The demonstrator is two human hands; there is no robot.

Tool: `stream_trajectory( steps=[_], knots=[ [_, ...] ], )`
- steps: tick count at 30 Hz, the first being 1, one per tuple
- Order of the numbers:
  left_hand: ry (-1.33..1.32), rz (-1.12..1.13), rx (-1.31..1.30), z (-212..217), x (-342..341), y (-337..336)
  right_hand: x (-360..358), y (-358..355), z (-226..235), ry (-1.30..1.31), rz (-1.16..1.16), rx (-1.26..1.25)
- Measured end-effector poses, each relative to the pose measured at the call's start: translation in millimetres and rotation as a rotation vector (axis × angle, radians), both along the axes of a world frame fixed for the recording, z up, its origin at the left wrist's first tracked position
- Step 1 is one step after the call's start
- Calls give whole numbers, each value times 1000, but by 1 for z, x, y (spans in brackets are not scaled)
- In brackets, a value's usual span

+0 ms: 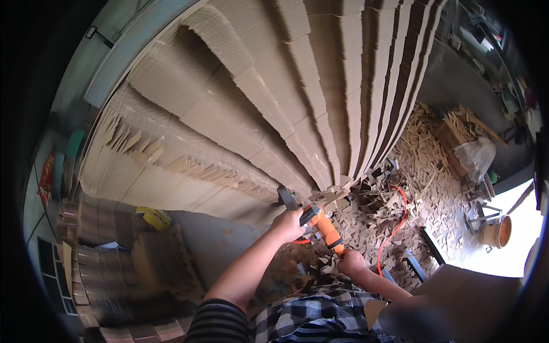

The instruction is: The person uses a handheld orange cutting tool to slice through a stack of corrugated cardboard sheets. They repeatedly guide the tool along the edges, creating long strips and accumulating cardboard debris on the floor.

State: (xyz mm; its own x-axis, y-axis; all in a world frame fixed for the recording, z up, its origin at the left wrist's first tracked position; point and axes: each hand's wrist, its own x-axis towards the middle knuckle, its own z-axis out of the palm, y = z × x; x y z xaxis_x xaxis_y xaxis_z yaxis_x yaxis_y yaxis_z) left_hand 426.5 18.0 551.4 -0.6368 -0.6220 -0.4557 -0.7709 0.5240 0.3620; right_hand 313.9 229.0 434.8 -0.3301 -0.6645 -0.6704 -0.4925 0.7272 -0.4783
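An orange handheld power tool (pixel 328 231) with a dark grey head lies across both of my hands. My left hand (pixel 288 226) is closed around its front part, just behind the head. My right hand (pixel 352 262) wraps its rear end. The tool's head meets the lower edge of a tall stack of brown cut cardboard sheets (pixel 251 108), which has deep grooves running down it. Loose cardboard offcuts (pixel 336 194) jut out beside the head. Exactly where the head touches the sheets is partly hidden.
Cardboard scraps (pixel 423 171) cover the floor to the right, crossed by an orange-red hose (pixel 404 212). Farther right stand a bucket (pixel 495 231) and a clear plastic bag (pixel 476 156). More stacked cardboard (pixel 108 274) and a yellow item (pixel 153 218) are at the lower left.
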Motion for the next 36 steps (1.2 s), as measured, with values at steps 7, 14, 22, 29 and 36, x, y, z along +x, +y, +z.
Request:
stream_trajectory(
  steps=[7,14,22,29,36],
  knots=[
    [-56,-1,11,-35,7,-3,7,3,-10,-13,-5,76],
    [-17,-16,17,-80,11,-14,6,-4,-38,33,-66,108],
    [-108,39,34,-104,-7,-23,-5,-20,-53,-2,-16,200],
    [-52,97,62,-151,-1,-29,-18,-34,-72,8,38,266],
    [18,237,35,-180,22,-34,-8,-39,-64,74,118,214]
  ],
)
